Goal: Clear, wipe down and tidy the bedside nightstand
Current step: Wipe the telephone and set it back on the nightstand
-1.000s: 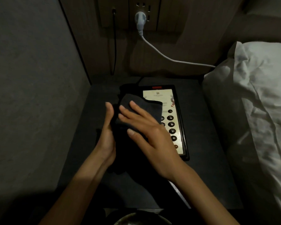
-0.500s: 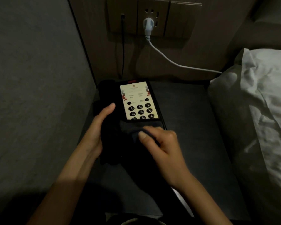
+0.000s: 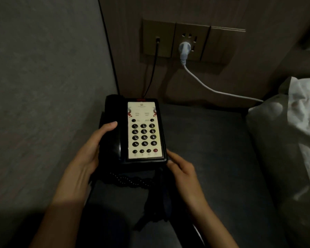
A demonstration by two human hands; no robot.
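Desk: dark nightstand top, extending right of and beneath both sets of fingers.

Pillow: white, crumpled, far to the right of the right fingers, at the desk's edge.

Telephone: black corded set with cream keypad panel, held between the two hands near the back-left corner; handset on its cradle under the left thumb.

Left hand: fingers wrapped round the handset side, thumb on top, gripping the telephone.

Right hand: fingers curled at the telephone's near right corner, holding it; a dark cloth hangs beneath this hand, whether pinched or only draped cannot be told.

Coiled cord: black, lying just nearer than the fingers, between the wrists.

White plug and cable: in the wall socket, well beyond the fingers.

Step in hand, judged: repositioning the telephone during wiping. Next move likely calls for setting it squarely against the back wall, tucking the cord, then wiping the remaining bare surface.
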